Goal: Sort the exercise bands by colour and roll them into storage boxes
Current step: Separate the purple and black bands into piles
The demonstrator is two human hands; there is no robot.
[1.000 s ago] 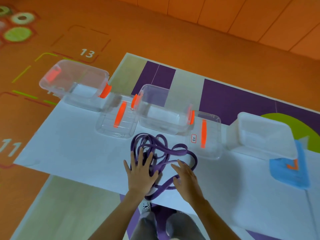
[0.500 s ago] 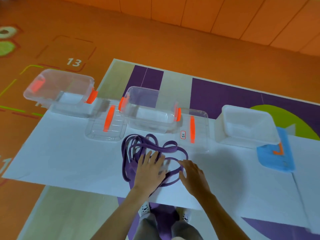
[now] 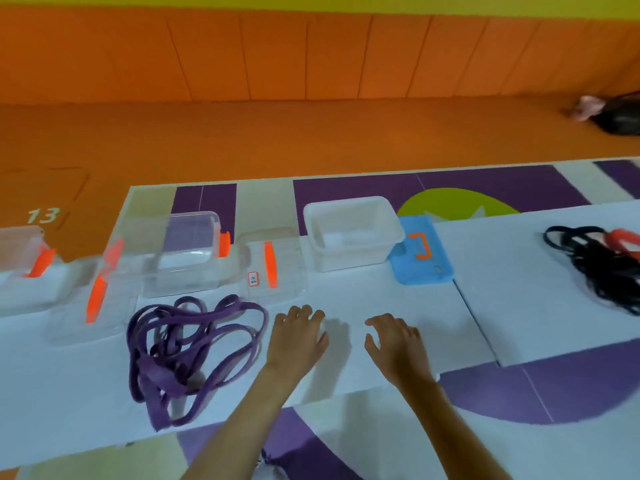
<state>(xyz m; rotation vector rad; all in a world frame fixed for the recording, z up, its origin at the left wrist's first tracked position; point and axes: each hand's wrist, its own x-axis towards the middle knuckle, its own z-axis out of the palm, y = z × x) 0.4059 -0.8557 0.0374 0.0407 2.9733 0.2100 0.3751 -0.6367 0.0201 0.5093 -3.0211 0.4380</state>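
Left hand (image 3: 298,337): palm down over the white sheet (image 3: 381,292). Its fingers (image 3: 304,311) are loosely bent and close together, and they hold nothing.
Right hand (image 3: 398,344): also palm down over the sheet, beside the left hand and apart from it. Its fingers (image 3: 381,320) are spread a little and bent, and they hold nothing.
Contact with the sheet: I cannot tell if the fingertips really touch it.
Purple bands (image 3: 157,374): a loose tangled pile on the sheet, just to the left of the left fingers. The nearest loop is close to them but does not touch them.
Clear box (image 3: 194,237): beyond the purple bands, ahead and to the left of the left fingers. No lid is on it.
Clear lid (image 3: 287,258): it lies flat directly ahead of the left fingers. It has an orange handle and a small label.
White box (image 3: 346,259): ahead of both hands, between the clear lid and the blue lid (image 3: 426,271). Its top is uncovered.
Blue lid: it lies flat ahead and to the right of the right fingers, just beside the white box.
Black bands (image 3: 609,282): a tangled heap far to the right of the right fingers, well apart from them. A red band (image 3: 623,237) lies on top of it.
Second clear box (image 3: 20,258): far to the left of the left fingers and blurred. Another lid (image 3: 69,323) is near it.
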